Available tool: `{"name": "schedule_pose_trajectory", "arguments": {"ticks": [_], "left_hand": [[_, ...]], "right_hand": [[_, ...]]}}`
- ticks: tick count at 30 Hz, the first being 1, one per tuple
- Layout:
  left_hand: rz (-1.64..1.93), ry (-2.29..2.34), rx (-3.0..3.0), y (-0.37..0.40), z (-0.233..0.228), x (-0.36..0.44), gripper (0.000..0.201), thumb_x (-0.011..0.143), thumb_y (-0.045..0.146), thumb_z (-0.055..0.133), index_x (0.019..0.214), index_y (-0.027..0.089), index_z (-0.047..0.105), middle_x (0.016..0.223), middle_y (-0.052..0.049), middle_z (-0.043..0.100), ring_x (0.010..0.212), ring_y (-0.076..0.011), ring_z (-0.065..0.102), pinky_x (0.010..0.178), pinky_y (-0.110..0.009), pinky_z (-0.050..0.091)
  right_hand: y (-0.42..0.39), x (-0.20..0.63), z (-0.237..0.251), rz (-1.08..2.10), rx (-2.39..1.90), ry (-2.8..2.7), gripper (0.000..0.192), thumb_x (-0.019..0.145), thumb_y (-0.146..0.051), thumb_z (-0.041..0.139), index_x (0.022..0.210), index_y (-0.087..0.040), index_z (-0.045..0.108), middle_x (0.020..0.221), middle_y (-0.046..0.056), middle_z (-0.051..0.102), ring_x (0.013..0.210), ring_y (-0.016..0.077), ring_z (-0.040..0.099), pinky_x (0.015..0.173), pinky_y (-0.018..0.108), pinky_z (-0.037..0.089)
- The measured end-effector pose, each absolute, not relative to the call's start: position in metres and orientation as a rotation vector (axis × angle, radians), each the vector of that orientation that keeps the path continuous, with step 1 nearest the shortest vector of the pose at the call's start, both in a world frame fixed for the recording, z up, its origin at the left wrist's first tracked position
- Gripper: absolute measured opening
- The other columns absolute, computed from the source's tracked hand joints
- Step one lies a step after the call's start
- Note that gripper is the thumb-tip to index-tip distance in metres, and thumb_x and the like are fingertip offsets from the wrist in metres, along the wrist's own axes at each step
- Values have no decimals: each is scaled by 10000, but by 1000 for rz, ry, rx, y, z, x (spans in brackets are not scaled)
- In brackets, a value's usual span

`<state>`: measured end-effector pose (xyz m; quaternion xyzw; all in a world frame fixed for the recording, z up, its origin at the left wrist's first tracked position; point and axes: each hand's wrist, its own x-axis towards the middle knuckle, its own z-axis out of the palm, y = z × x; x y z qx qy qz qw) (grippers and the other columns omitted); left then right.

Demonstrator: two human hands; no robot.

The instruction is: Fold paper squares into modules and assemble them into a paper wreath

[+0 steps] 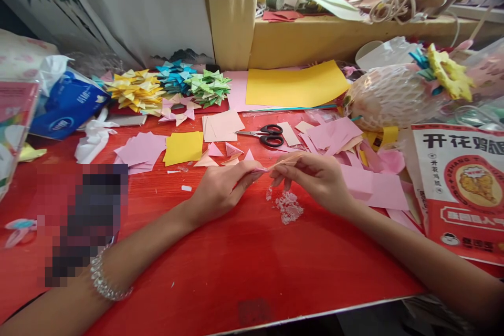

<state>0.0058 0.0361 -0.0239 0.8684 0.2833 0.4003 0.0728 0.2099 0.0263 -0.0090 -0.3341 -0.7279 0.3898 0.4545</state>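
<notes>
Both hands, left [220, 189] and right [315, 176], pinch one folded paper strip [280, 161] above bare red tabletop [252, 268].

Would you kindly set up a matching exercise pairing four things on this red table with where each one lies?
Things:
1. black-handled scissors
2. large orange-yellow paper sheet
3. blue tissue pack
4. narrow folded pink paper strip

Places:
A. at the far left, beside crumpled white tissue
B. pinched between the left hand and right hand
C. at the back, against the yellow ledge
D. mid-table, among small pink paper squares

Pairs: 1-D, 2-C, 3-A, 4-B
</notes>
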Motion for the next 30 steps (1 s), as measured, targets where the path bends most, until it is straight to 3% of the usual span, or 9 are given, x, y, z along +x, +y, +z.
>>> {"name": "schedule_pose_trajectory", "arguments": {"ticks": [3, 10, 14, 21, 30], "left_hand": [[1196, 841, 2604, 36, -24, 6, 116, 885, 158, 500, 994, 167, 540, 807, 9, 689, 629, -65, 629, 582, -161, 470], [1187, 821, 2606, 36, -23, 7, 112, 888, 156, 494, 990, 169, 538, 819, 4, 688, 653, -71, 626, 600, -172, 472], [1194, 820, 2606, 36, -23, 7, 107, 892, 158, 489, 987, 166, 539, 807, 7, 684, 648, -66, 620, 600, -169, 466], [1185, 836, 2616, 35, -22, 7, 105, 902, 188, 474, 973, 169, 548, 796, 8, 683, 640, -72, 610, 590, -175, 461], [1171, 824, 2600, 35, -20, 8, 104, 897, 169, 475, 956, 159, 561, 852, -6, 698, 650, -73, 611, 602, -177, 458]], "right_hand": [[27, 210, -10, 1143, -798, -1701, 118, 858, -166, 549, 776, -130, 625, 791, 37, 679, 585, 87, 656, 483, 182, 539], [26, 211, -8, 1000, -758, -1800, 105, 853, -143, 549, 830, -132, 651, 815, 41, 680, 613, 80, 649, 508, 179, 552], [27, 212, -9, 747, -756, -1938, 108, 854, -114, 538, 863, -143, 642, 804, 25, 680, 564, 58, 626, 494, 163, 532], [26, 217, -6, -111, -633, -2196, 174, 818, -24, 531, 931, -143, 590, 783, 54, 718, 635, 118, 665, 551, 202, 522], [26, 217, -6, -194, -669, -2227, 173, 833, -39, 513, 933, -162, 581, 779, 37, 725, 633, 102, 669, 551, 180, 508]]}}
